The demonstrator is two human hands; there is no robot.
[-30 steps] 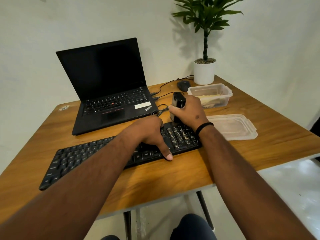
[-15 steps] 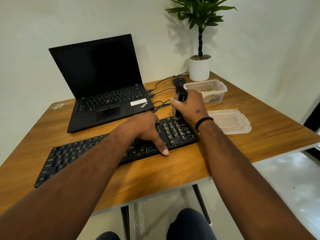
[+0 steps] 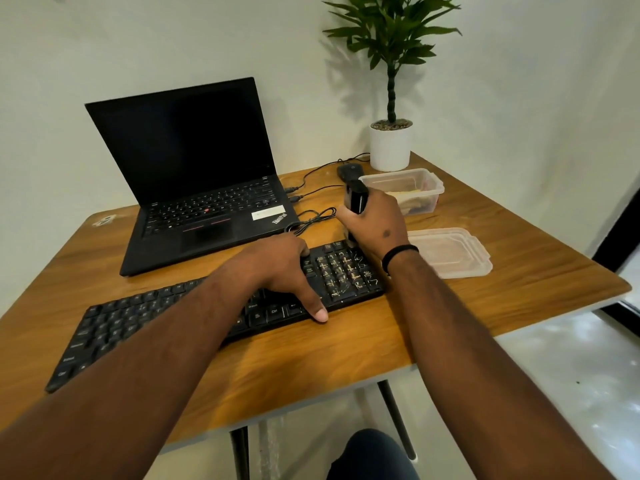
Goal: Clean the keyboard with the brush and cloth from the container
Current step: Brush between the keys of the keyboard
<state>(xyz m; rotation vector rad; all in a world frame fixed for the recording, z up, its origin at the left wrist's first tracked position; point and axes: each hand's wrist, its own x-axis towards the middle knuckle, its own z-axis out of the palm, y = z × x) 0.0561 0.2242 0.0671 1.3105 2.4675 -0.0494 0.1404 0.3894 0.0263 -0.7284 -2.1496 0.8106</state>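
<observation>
Black brush stands upright in the right hand's curled grip over the keyboard's number pad near the worktop's right edge, left hand pressing it steady: brushing step, next calling for strokes along the key rows.

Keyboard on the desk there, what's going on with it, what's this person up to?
A person is cleaning the black keyboard. The right hand grips a black brush upright, its lower end down at the number-pad end. The left hand rests on the keys, thumb at the front edge, steadying it. The clear container is open behind the right hand with something pale inside, likely the cloth, and its lid lies on the table beside the keyboard.
</observation>
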